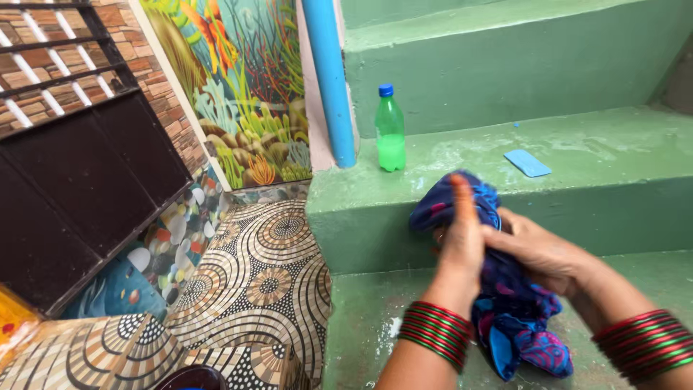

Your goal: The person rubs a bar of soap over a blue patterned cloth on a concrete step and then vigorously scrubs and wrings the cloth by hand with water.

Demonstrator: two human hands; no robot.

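Note:
A blue cloth with pink patterns [516, 318] is bunched up between both my hands above a green step [361, 318]. My left hand [458, 245] grips its upper part, thumb raised against the fabric. My right hand [538, 249] closes on the cloth from the right side. The lower end of the cloth hangs down near the step surface. Both my wrists carry stacks of red and green bangles.
A green plastic bottle with a blue cap [390, 130] stands on the upper step [577, 144] beside a blue pipe [330, 79]. A flat light-blue piece [527, 162] lies further right. Patterned tiles [253, 282] and a dark metal gate [79, 173] are at left.

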